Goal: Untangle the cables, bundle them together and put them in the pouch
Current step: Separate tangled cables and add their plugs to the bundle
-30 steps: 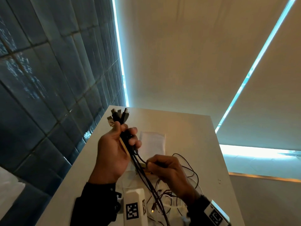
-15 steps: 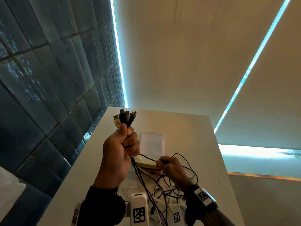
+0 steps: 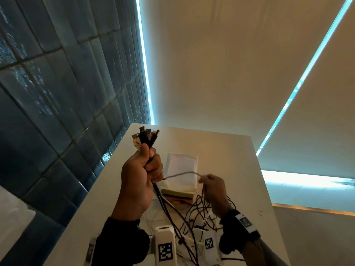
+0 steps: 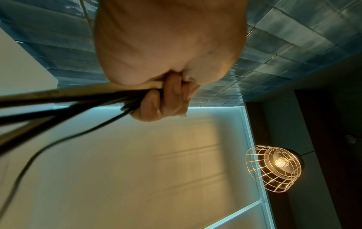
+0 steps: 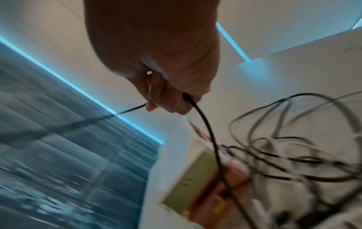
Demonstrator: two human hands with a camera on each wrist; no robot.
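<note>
My left hand [image 3: 143, 169] is raised above the table and grips a bundle of cables [image 3: 145, 138], their USB plugs fanned out above the fist. The cords hang from that fist [image 4: 156, 100] down to a tangle of dark and white cables [image 3: 196, 214] on the table. My right hand [image 3: 210, 184] pinches one thin dark cable [image 3: 180, 175] and holds it stretched toward the left fist; the wrist view shows it running through the fingers [image 5: 166, 99]. The white pouch [image 3: 182, 169] lies flat on the table behind both hands, its olive-edged mouth [image 3: 177, 193] toward me.
The white table [image 3: 230, 160] is narrow, its left edge along a dark tiled wall [image 3: 57, 93], its right edge dropping to the floor. White tagged wrist devices [image 3: 165, 246] sit low in the head view. A caged lamp [image 4: 274, 167] hangs overhead.
My left hand has lifted the plug bundle higher and closed more tightly round it. My right hand has risen from the tangle, drawing one thin cable up and to the right.
</note>
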